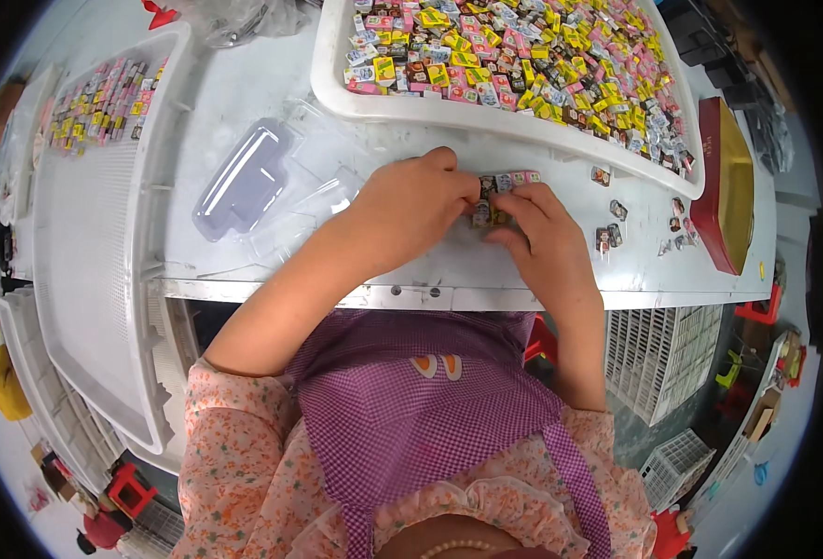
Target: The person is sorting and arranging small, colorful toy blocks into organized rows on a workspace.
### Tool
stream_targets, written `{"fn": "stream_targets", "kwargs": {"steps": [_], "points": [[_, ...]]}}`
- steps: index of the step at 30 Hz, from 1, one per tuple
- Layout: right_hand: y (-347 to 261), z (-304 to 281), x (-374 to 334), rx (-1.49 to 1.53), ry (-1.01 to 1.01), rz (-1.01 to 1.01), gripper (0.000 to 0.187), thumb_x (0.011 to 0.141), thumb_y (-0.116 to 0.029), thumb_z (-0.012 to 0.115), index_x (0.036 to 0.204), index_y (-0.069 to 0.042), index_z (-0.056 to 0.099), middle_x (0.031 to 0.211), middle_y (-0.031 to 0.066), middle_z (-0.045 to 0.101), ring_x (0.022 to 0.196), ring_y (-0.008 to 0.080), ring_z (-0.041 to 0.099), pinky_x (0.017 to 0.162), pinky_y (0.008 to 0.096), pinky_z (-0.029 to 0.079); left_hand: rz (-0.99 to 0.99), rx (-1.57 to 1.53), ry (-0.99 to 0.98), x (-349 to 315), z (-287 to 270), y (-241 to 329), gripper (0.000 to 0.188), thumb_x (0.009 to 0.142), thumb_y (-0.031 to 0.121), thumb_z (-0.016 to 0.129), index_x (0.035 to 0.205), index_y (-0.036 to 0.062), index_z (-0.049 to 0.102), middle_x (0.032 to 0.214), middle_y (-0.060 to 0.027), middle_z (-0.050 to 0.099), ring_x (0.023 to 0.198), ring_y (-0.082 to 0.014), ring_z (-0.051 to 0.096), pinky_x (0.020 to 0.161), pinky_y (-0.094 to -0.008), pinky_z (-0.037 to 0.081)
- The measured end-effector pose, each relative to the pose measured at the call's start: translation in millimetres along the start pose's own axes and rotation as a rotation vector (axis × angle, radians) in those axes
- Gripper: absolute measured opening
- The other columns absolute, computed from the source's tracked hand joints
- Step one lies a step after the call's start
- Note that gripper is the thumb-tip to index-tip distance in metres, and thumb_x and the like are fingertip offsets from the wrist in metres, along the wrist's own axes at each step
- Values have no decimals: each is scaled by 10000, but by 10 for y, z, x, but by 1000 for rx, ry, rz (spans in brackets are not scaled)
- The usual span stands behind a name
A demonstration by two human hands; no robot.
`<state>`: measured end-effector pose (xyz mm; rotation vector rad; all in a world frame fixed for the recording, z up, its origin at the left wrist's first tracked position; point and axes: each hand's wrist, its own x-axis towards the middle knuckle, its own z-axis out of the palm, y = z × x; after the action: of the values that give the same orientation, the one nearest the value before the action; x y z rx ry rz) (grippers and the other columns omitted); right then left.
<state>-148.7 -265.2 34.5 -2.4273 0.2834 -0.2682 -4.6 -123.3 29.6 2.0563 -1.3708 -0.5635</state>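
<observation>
1. One block of miniature cartons (505, 183) lies just in front of the white tray (430, 105); right hand (555, 238) pinches it, left hand (410, 207) touches it, grip undeterminable.
2. Uneven pressure could skew its rows.

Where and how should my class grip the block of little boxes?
Probably by its outer left and right sides, left hand and right hand coming in from either side: the little boxes look separate, set side by side, so inward pressure should keep them together.
</observation>
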Motion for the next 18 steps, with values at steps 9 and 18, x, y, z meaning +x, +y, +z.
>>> {"fn": "stream_targets", "kwargs": {"steps": [9,18], "points": [[-69,-18,100,4,-89,66,205,796,-31,635,997,-10,600,952,146,580,833,349,590,713,374,486,45,-64,37,-2,27,-42,107,832,116,574,906,121,651,899,-93,557,797,-313,615,714,-410,506],[-36,-5,157,112,-72,152,162,828,-4,589,989,5,608,917,121,601,741,225,609,658,298,482,55,-151,17,4,-3,-97,144,825,89,578,936,85,669,895,-85,575,798,-281,603,705,-361,494]]}}
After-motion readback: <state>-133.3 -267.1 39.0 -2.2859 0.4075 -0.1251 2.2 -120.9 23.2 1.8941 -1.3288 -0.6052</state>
